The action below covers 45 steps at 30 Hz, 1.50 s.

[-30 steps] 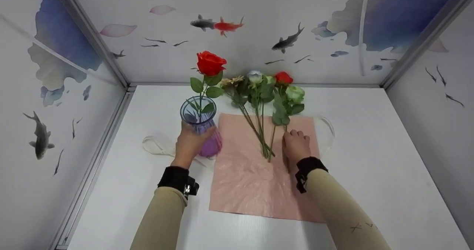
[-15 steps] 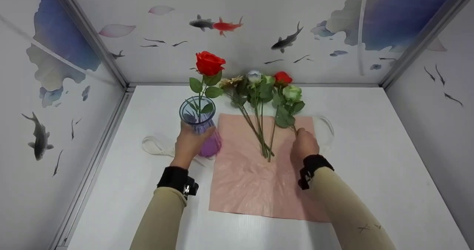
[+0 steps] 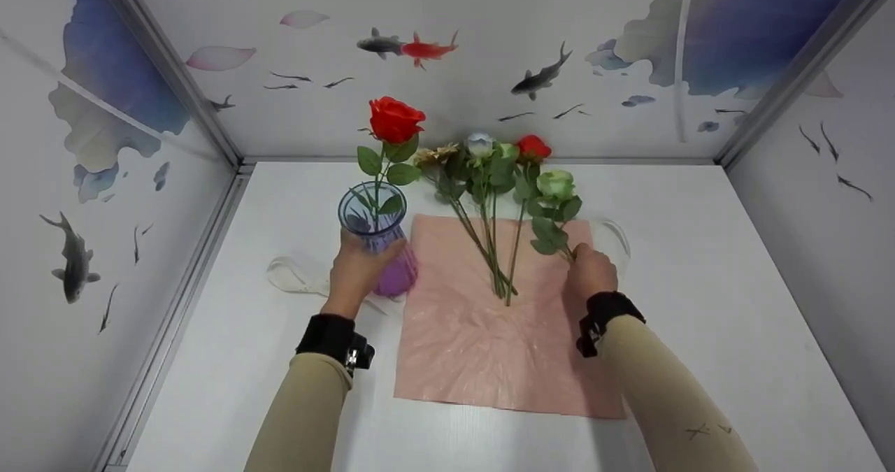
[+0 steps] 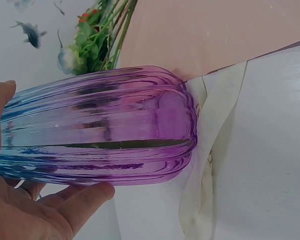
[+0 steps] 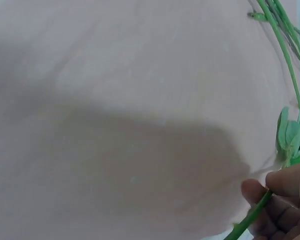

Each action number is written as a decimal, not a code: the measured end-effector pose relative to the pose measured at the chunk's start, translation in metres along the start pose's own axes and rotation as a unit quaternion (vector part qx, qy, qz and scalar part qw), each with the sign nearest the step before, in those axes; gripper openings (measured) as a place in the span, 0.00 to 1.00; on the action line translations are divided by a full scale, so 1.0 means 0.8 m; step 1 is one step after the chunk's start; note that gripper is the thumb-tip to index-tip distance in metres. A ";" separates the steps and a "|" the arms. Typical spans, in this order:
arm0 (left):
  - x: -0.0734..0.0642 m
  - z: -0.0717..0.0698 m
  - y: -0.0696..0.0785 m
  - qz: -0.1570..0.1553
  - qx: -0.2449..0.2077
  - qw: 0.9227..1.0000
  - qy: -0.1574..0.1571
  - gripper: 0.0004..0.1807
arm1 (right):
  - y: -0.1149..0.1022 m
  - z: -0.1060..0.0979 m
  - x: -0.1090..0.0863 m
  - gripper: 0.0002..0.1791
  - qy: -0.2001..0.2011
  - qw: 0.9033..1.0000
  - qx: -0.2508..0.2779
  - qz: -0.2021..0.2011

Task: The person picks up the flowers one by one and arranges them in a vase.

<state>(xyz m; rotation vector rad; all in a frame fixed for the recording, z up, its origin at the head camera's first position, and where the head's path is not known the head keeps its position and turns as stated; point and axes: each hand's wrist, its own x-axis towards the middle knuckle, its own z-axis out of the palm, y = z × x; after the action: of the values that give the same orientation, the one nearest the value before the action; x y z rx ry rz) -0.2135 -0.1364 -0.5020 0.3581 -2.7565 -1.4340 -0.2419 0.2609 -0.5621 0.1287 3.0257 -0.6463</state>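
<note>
My left hand (image 3: 358, 268) grips a ribbed glass vase (image 3: 397, 269), blue at the rim and purple at the base. A single red rose (image 3: 396, 119) stands in it, its stem showing through the glass in the left wrist view. On the right, my right hand (image 3: 593, 273) pinches the green stem (image 5: 250, 220) of a pale green flower (image 3: 556, 184) between thumb and fingers. Left of that hand, several artificial flowers lie on pink wrapping paper (image 3: 475, 360), among them a whitish-blue one (image 3: 480, 145) and a smaller red one (image 3: 534, 148).
A cream ribbon (image 3: 288, 277) lies on the white table (image 3: 699, 283) left of the vase and passes under the paper; a pale loop (image 3: 619, 241) shows at the paper's right edge. Printed fish walls (image 3: 475, 101) enclose the table at the back and sides.
My right hand has moved right, drawing the pale green flower by its stem away from the other flowers. The left hand and the vase have stayed in place.
</note>
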 end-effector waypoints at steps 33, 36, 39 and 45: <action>-0.001 0.001 0.001 -0.002 0.001 1.000 0.007 0.57 | 0.060 -0.028 -0.011 0.06 0.072 0.994 -0.074 -0.048; 0.000 0.001 0.001 -0.007 0.003 1.000 0.000 0.58 | 0.066 -0.031 -0.011 0.06 0.098 0.991 -0.075 -0.054; 0.001 0.000 0.002 -0.013 0.002 1.000 -0.008 0.59 | 0.071 -0.034 -0.011 0.07 0.128 0.987 -0.074 -0.068; 0.001 0.000 0.001 -0.017 0.003 1.000 -0.011 0.59 | 0.078 -0.041 -0.008 0.06 0.164 0.979 -0.077 -0.093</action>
<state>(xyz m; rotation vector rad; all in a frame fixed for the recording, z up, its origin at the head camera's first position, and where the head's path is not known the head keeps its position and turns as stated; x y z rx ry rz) -0.2147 -0.1362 -0.5019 0.3949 -2.7869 -1.4453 -0.2307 0.3303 -0.5571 -0.0621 3.4227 -0.4357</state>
